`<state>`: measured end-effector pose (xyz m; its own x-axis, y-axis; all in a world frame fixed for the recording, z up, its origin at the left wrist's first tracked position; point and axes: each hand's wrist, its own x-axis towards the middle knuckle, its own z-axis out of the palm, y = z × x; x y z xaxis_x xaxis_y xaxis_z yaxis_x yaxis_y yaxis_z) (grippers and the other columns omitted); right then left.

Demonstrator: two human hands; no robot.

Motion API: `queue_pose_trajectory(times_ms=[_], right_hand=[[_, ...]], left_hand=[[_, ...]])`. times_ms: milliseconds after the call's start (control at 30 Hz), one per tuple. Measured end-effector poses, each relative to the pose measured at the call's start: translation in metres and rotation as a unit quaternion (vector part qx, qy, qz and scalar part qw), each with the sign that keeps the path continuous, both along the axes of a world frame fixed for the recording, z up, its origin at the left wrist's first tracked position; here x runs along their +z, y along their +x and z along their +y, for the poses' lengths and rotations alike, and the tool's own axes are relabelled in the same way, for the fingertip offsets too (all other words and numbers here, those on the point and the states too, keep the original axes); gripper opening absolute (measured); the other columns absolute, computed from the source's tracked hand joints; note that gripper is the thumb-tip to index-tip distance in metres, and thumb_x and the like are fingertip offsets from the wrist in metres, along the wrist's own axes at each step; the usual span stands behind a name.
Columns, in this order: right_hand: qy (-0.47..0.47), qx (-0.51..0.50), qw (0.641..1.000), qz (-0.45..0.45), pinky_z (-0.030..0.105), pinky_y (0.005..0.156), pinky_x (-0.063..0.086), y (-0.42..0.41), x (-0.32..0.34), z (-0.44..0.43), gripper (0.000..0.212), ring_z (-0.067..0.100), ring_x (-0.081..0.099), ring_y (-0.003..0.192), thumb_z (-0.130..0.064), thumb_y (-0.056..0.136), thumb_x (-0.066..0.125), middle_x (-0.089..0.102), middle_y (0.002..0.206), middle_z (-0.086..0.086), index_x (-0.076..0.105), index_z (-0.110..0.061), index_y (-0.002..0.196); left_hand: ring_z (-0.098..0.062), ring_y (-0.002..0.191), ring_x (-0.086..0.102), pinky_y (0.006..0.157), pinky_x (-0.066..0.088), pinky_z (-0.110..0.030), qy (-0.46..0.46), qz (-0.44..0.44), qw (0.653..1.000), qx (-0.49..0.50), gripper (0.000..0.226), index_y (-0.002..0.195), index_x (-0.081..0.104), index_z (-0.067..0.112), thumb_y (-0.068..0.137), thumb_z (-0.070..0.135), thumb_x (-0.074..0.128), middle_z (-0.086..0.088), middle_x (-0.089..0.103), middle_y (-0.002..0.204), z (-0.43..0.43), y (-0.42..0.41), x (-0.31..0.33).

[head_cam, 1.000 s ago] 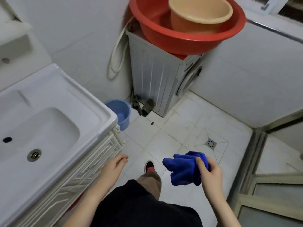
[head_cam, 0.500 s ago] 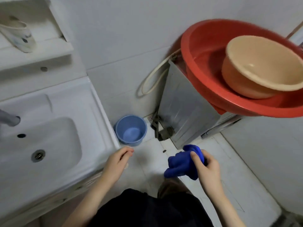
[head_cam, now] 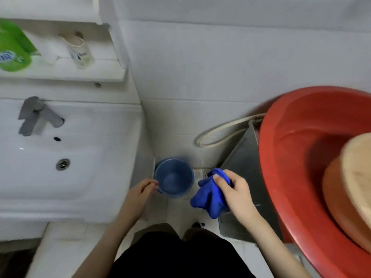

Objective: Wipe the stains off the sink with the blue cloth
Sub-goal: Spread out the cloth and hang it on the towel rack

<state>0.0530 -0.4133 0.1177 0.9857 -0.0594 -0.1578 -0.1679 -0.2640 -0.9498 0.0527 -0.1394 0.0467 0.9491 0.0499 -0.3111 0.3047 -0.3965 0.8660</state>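
The white sink (head_cam: 112, 141) fills the left of the view, with a grey tap (head_cam: 38, 115) at its back and a metal drain (head_cam: 62, 164) in the bowl. My right hand (head_cam: 234, 189) grips the bunched blue cloth (head_cam: 210, 195) in the air, right of the sink and over the floor. My left hand (head_cam: 140, 193) hangs with loosely curled fingers beside the sink's right edge and holds nothing.
A small blue bucket (head_cam: 174, 178) stands on the floor between my hands. A red basin (head_cam: 297, 157) with a tan bowl (head_cam: 353, 189) in it sits on a grey washing machine (head_cam: 245, 169) at right. Bottles, one green (head_cam: 14, 47), stand on the shelf (head_cam: 66, 74) above the sink.
The view has turned left and toward the wall, so the sink, tap and shelf now show more fully. Both hands keep their pose; the cloth stays in my right hand.
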Motion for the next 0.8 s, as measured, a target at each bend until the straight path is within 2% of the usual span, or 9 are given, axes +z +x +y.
queue_pose_trajectory(times_ms=[100,167,233,333,400,500,600,700,800], right_hand=[[0.011,0.062,0.997,-0.038,0.026,0.062,0.038,0.036,0.029,-0.009,0.039,0.009,0.046,0.065,-0.028,0.085,0.056,0.05,0.066,0.009,0.058,0.01,0.083],[0.014,0.101,0.993,-0.059,0.028,0.064,0.039,0.058,0.051,-0.014,0.034,0.01,0.048,0.067,-0.027,0.085,0.056,0.054,0.069,0.006,0.062,0.006,0.082],[0.016,0.142,0.987,-0.08,0.027,0.064,0.039,0.078,0.077,-0.018,0.026,0.01,0.05,0.068,-0.023,0.087,0.056,0.056,0.07,0.004,0.064,0.0,0.08],[0.01,0.201,0.974,-0.103,0.022,0.057,0.034,0.101,0.124,-0.022,0.022,0.005,0.044,0.06,-0.02,0.088,0.055,0.05,0.062,-0.008,0.058,-0.013,0.067],[-0.001,0.23,0.966,-0.119,0.019,0.055,0.033,0.113,0.155,-0.023,0.024,0.003,0.042,0.058,-0.019,0.088,0.055,0.047,0.06,-0.013,0.056,-0.02,0.064],[0.009,0.237,0.96,-0.15,0.016,0.052,0.033,0.126,0.196,-0.03,0.023,0.002,0.041,0.057,-0.016,0.087,0.054,0.047,0.059,-0.013,0.056,-0.018,0.064],[0.03,0.211,0.959,-0.188,0.015,0.049,0.033,0.135,0.223,-0.044,0.024,0.004,0.043,0.055,-0.012,0.087,0.055,0.047,0.058,-0.007,0.055,-0.007,0.064],[0.036,0.182,0.958,-0.217,0.024,0.052,0.03,0.138,0.24,-0.058,0.036,0.018,0.041,0.064,-0.018,0.087,0.056,0.044,0.068,0.009,0.051,0.015,0.074],[0.018,0.162,0.955,-0.248,0.022,0.05,0.028,0.14,0.256,-0.07,0.042,0.019,0.036,0.063,-0.023,0.086,0.056,0.039,0.068,0.009,0.046,0.017,0.076]], left_hand=[[0.001,0.09,0.065,0.086,0.052,-0.025,-0.009,-0.055,0.998,-0.016,0.027,0.093,0.067,0.04,0.1,0.018,0.052,0.02,0.072,0.093,-0.025,0.032,0.031],[0.0,0.092,0.064,0.082,0.05,-0.015,-0.007,-0.096,0.994,-0.048,0.013,0.1,0.064,0.034,0.094,0.031,0.053,0.013,0.072,0.094,-0.043,0.057,0.054],[0.002,0.096,0.063,0.083,0.047,-0.013,-0.02,-0.133,0.988,-0.082,0.025,0.11,0.061,0.035,0.086,0.04,0.054,0.012,0.068,0.107,-0.058,0.082,0.073],[0.005,0.12,0.052,0.101,0.04,-0.013,-0.04,-0.165,0.973,-0.156,0.045,0.126,0.051,0.044,0.083,0.05,0.061,0.017,0.056,0.13,-0.077,0.114,0.099],[0.005,0.127,0.047,0.109,0.035,-0.017,-0.02,-0.215,0.957,-0.196,0.048,0.128,0.052,0.039,0.082,0.047,0.064,0.016,0.055,0.133,-0.085,0.131,0.113],[-0.002,0.11,0.06,0.101,0.045,-0.024,-0.049,-0.242,0.948,-0.201,0.031,0.115,0.066,0.014,0.089,0.031,0.066,0.004,0.067,0.117,-0.09,0.151,0.13],[-0.011,0.076,0.058,0.072,0.048,-0.023,-0.083,-0.226,0.95,-0.199,0.032,0.108,0.06,-0.007,0.095,0.021,0.058,-0.008,0.063,0.085,-0.083,0.158,0.156],[-0.015,0.065,0.046,0.062,0.039,-0.023,-0.075,-0.266,0.942,-0.188,0.05,0.093,0.053,-0.008,0.088,0.042,0.053,-0.013,0.046,0.07,-0.071,0.16,0.196],[-0.008,0.059,0.042,0.055,0.034,-0.017,-0.089,-0.271,0.945,-0.16,0.037,0.083,0.05,-0.002,0.088,0.035,0.05,-0.002,0.042,0.065,-0.06,0.158,0.242]])
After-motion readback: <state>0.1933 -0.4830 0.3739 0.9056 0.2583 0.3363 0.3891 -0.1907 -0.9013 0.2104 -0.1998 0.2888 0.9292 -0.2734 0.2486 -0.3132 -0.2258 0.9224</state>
